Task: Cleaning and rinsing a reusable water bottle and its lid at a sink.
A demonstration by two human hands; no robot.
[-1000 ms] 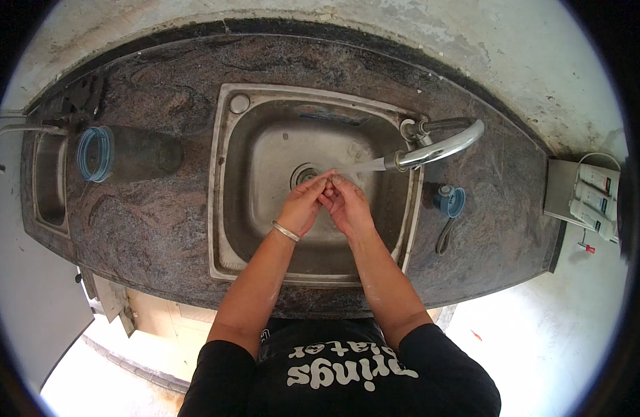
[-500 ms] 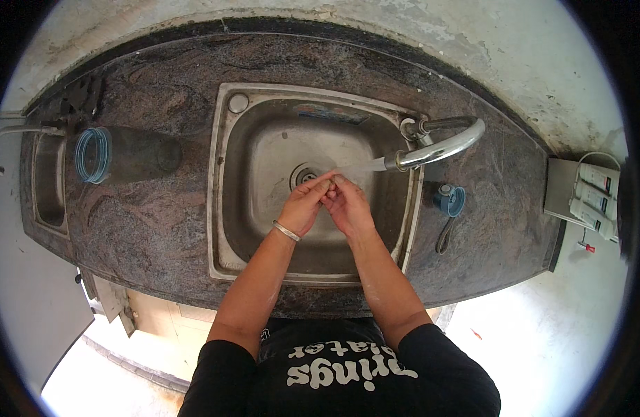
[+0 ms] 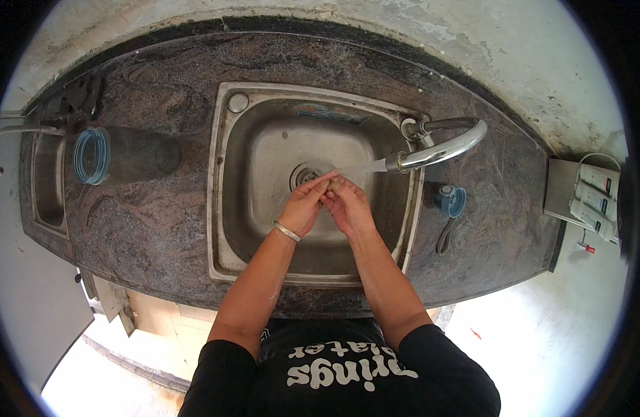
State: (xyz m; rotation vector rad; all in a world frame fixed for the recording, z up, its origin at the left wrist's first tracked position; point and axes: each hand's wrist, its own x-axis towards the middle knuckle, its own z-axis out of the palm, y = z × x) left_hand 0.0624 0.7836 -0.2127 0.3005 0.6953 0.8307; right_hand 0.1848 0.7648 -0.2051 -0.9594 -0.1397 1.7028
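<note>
My left hand (image 3: 302,208) and my right hand (image 3: 350,208) meet over a steel sink (image 3: 264,156), near the drain (image 3: 300,172). Water streams from the chrome faucet (image 3: 445,149) on the right toward my fingertips. The fingers of both hands are bent and pressed together at the tips; anything small between them is hidden. A silvery bracelet (image 3: 287,231) circles my left wrist.
A clear bottle (image 3: 139,154) with a blue threaded rim lies on the stone counter (image 3: 146,229) to the left. Right of the sink sits a blue lid (image 3: 454,201) with a dark strap. A small basin (image 3: 50,181) is at far left, white filter cartridges (image 3: 596,198) at far right.
Both hands stay in the same place under the running water. Only the fingertips shift very slightly against each other.
</note>
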